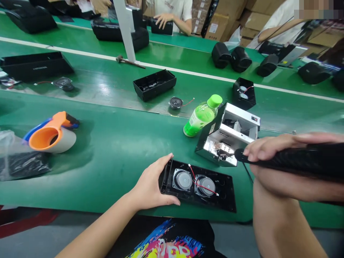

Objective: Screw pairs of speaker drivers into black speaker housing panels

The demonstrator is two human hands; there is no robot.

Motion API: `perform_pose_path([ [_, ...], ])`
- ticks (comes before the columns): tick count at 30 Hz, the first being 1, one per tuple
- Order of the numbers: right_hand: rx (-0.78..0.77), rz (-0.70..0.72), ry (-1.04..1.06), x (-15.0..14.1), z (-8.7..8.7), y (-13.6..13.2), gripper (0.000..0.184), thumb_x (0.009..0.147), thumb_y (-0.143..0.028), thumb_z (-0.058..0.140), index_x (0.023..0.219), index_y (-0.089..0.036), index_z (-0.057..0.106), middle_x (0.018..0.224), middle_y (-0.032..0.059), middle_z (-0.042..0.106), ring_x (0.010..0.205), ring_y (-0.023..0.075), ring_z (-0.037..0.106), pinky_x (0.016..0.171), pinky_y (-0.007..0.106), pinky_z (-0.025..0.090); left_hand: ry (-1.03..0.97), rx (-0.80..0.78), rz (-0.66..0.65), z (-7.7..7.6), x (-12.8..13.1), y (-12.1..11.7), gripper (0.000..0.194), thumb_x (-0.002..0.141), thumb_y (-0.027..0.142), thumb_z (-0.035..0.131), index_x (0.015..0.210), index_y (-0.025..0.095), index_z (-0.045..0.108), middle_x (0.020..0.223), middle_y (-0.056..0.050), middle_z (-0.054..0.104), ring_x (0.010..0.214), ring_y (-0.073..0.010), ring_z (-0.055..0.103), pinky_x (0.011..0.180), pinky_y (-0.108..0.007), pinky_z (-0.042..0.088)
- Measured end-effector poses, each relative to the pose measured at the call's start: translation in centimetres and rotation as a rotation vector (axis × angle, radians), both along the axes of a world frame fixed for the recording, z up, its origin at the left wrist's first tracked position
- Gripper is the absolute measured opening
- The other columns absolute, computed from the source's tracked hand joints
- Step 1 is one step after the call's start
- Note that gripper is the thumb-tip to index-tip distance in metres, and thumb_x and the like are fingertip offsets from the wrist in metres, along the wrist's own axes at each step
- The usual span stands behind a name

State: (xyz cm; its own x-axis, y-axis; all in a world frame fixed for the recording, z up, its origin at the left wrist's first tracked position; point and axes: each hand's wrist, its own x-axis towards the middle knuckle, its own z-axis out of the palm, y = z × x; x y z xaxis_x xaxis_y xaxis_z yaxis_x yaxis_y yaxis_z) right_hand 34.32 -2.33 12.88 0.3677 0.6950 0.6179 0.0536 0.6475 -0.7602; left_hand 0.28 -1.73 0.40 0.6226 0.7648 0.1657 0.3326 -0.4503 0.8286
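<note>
My left hand (153, 186) grips the left end of a black speaker panel (225, 200), with the thumb along the near edge and the fingers at the far edge. Two round speakers (183, 180) sit in the panel, backs up, with red wires lying across them. Raised at the right, my right hand (268, 150) is wrapped around a black electric screwdriver (298, 157). The driver points left, its front end at the pick-up spot of a silver and black screw feeder (239, 132). Its bit is too small to make out clearly.
A green-capped bottle (200, 118) stands against the feeder. To the left lie an orange tape dispenser (53, 136) and a plastic bag (21, 161). Beyond, the green conveyor carries a black housing (154, 85), a loose speaker (176, 103) and other parts. People work across it.
</note>
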Motion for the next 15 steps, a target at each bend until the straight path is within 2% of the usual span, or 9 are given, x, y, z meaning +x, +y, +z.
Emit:
perform_pose_path([
  [3,0.027,0.025,-0.173,-1.0,-0.1,1.3,0.08,0.083,-0.097,0.054,0.104,-0.026,0.083,0.059,0.0037,0.069,0.041,0.0268,0.06,0.038,0.044,0.052,-0.003,0.017,-0.012,-0.4,0.0,0.0,0.142,0.067,0.08,0.096,0.179,0.041,0.017,0.177,-0.014,0.047,0.159,-0.0429,0.053,0.13,-0.064,0.048],
  [7,-0.07,-0.127,-0.083,-1.8,0.7,2.0,0.082,0.074,-0.102,0.058,0.099,-0.027,0.078,0.051,-0.0004,0.064,0.035,0.0249,0.053,0.032,0.042,0.045,-0.008,0.008,-0.021,-0.4,-0.1,0.1,0.142,0.066,0.082,0.095,0.179,0.037,0.02,0.176,-0.016,0.048,0.159,-0.0443,0.053,0.131,-0.065,0.047],
  [10,-0.172,-0.151,-0.018,-2.2,1.5,2.4,0.085,0.062,-0.107,0.064,0.094,-0.029,0.073,0.048,-0.0026,0.061,0.035,0.0246,0.051,0.032,0.041,0.044,-0.007,-0.006,-0.013,-0.4,-0.2,0.1,0.142,0.065,0.083,0.095,0.178,0.035,0.024,0.175,-0.018,0.049,0.158,-0.045,0.053,0.131,-0.065,0.047],
  [13,-0.267,-0.193,0.027,-2.7,1.6,2.6,0.083,0.07,-0.106,0.057,0.093,-0.028,0.071,0.046,-0.0027,0.058,0.034,0.0237,0.05,0.029,0.039,0.04,-0.007,-0.009,-0.012,-0.4,-0.2,0.1,0.142,0.063,0.084,0.095,0.177,0.034,0.027,0.175,-0.017,0.049,0.158,-0.0442,0.053,0.131,-0.064,0.046],
  [15,-0.303,-0.163,0.047,-2.6,1.2,2.1,0.083,0.074,-0.104,0.056,0.102,-0.026,0.071,0.048,-0.0025,0.059,0.034,0.0224,0.05,0.03,0.037,0.039,-0.005,-0.014,-0.008,-0.4,-0.2,0.1,0.141,0.063,0.084,0.095,0.177,0.034,0.029,0.175,-0.017,0.049,0.158,-0.044,0.054,0.132,-0.063,0.046],
])
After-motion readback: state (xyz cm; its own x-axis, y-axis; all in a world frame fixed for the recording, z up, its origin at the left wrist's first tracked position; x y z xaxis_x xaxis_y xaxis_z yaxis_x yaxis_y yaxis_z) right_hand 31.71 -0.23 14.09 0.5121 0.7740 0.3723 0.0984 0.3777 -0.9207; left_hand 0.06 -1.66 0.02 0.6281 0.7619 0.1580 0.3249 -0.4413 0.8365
